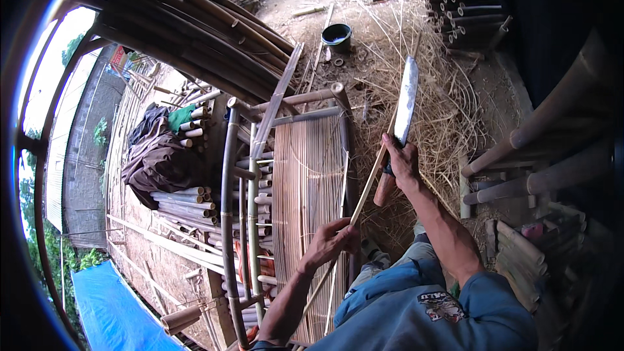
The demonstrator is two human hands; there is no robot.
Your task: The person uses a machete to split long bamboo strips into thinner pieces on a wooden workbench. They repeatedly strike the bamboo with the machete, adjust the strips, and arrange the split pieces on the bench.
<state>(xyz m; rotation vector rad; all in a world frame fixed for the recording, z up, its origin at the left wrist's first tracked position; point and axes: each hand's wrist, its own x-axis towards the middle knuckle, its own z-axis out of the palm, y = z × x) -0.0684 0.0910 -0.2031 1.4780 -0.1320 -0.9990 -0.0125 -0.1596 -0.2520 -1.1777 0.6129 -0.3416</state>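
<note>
My right hand (404,164) is closed around a machete (407,101), its long pale blade pointing away from me and its brown wooden handle showing below the fist. A thin bamboo strip (368,187) runs slantwise along the left side of the blade, passing by the right thumb. Lower and to the left, my left hand (331,242) has its fingers wrapped round the same strip, whose near end slopes down toward my lap. Beside the left hand lies a bed of many slender bamboo strips (302,188) on a bamboo frame.
Shavings (442,104) cover the ground ahead, near a dark bucket (337,37). Bamboo poles (188,29) lean at upper left, and more stand on the right (539,130). Dark cloth (159,156) drapes over cut bamboo at left. A blue tarp (120,305) lies at lower left.
</note>
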